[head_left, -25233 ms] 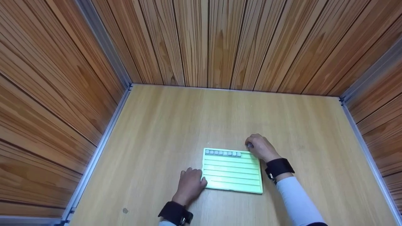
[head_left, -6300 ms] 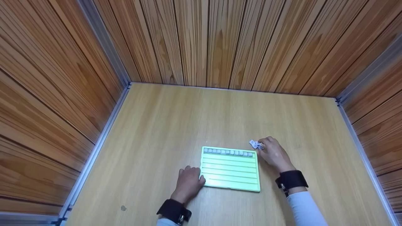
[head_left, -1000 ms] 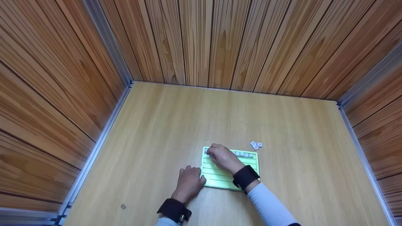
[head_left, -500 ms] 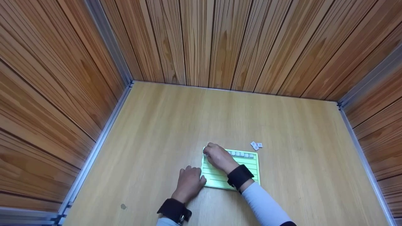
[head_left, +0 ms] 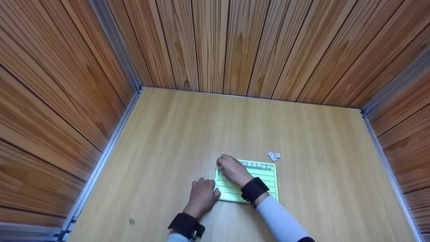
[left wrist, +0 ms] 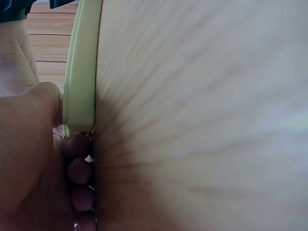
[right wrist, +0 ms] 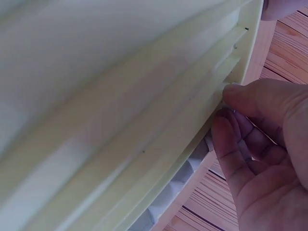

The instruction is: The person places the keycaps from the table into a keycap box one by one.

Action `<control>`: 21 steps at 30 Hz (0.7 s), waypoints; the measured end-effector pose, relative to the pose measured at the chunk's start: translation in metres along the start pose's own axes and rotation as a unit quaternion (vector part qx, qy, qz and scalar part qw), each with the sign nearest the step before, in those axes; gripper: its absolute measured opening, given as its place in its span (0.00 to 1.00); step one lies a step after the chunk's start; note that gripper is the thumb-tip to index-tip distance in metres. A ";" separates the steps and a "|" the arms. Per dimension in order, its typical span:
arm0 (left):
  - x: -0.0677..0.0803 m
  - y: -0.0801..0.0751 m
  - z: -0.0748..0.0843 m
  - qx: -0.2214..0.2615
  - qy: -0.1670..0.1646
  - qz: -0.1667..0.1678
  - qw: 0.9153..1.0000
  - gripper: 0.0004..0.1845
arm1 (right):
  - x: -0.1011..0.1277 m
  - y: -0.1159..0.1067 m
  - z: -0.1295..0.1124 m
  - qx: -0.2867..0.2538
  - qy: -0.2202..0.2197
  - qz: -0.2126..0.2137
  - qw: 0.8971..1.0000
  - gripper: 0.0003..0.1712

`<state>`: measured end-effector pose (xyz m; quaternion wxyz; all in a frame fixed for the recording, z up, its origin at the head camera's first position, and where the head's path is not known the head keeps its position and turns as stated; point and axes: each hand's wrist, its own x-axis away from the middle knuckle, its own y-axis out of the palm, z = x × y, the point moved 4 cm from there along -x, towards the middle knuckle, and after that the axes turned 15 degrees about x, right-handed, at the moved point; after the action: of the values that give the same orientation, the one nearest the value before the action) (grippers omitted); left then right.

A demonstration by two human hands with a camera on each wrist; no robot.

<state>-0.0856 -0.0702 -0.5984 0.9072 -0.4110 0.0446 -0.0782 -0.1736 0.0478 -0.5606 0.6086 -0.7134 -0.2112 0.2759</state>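
A pale green slotted board lies flat on the wooden table. Several small grey tiles fill the right part of its far slot. My right hand is at the board's far left corner, thumb and fingers pinched together on a small tile that barely shows. In the right wrist view the right hand pinches at the board's rail, beside the row of tiles. My left hand grips the board's near left corner. The left wrist view shows the left hand with its thumb on the board's edge and curled fingers beside it.
Two loose grey tiles lie on the table just beyond the board's far right corner. Wood-panelled walls with metal rails enclose the table on three sides. A small dark mark sits near the left front.
Over the last second my right hand has slid a little left along the far slot to the board's corner. Before that it came over from the loose tiles. The left hand has stayed put.
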 end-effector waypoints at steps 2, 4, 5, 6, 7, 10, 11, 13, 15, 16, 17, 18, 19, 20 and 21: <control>0.000 0.000 0.000 0.002 -0.002 -0.001 1.000 0.10 | 0.000 0.000 0.000 0.006 0.006 -0.008 1.000 0.07; 0.000 0.000 0.000 0.003 -0.001 -0.001 1.000 0.10 | -0.001 0.000 -0.001 0.010 0.012 -0.014 1.000 0.07; 0.000 0.000 0.000 0.002 -0.001 0.000 1.000 0.10 | -0.001 0.000 -0.001 0.012 0.013 -0.014 1.000 0.07; 0.000 0.000 0.000 0.002 0.002 0.001 1.000 0.10 | -0.001 0.000 -0.001 0.013 0.014 -0.013 1.000 0.07; 0.000 0.000 0.000 0.000 0.004 0.002 1.000 0.10 | -0.001 0.000 -0.001 0.014 0.015 -0.009 1.000 0.06; 0.001 0.000 0.000 -0.002 0.009 0.005 1.000 0.10 | 0.000 0.000 -0.002 0.015 0.013 0.005 1.000 0.06; 0.001 0.000 0.000 -0.003 0.009 0.005 1.000 0.10 | 0.000 0.000 -0.002 0.014 0.013 0.010 1.000 0.06; 0.001 0.001 0.000 -0.003 0.006 0.002 1.000 0.10 | -0.001 0.000 -0.002 0.014 0.013 0.012 1.000 0.06; 0.000 0.001 -0.001 -0.002 0.000 -0.002 1.000 0.10 | -0.001 0.000 -0.002 0.013 0.013 0.010 1.000 0.07; 0.000 0.001 -0.001 -0.002 -0.001 -0.002 1.000 0.10 | -0.001 0.001 -0.002 0.013 0.012 0.011 1.000 0.07; 0.000 0.001 -0.001 -0.002 -0.002 -0.003 1.000 0.10 | -0.001 0.001 -0.002 0.014 0.012 0.011 1.000 0.07; 0.000 0.001 -0.001 -0.002 -0.003 -0.004 1.000 0.10 | 0.000 0.001 -0.003 0.014 0.011 0.012 1.000 0.07; 0.000 0.002 -0.001 -0.001 -0.003 -0.004 1.000 0.10 | 0.000 0.001 -0.003 0.016 0.009 0.015 1.000 0.07; 0.000 0.002 -0.001 -0.001 -0.004 -0.004 1.000 0.10 | 0.000 0.001 -0.003 0.016 0.008 0.019 1.000 0.06; 0.000 0.002 -0.001 -0.001 -0.003 -0.004 1.000 0.10 | 0.001 0.000 -0.003 0.019 0.004 0.025 1.000 0.06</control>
<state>-0.0858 -0.0698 -0.6007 0.9066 -0.4123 0.0410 -0.0803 -0.1712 0.0459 -0.5605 0.6156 -0.7083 -0.1854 0.2917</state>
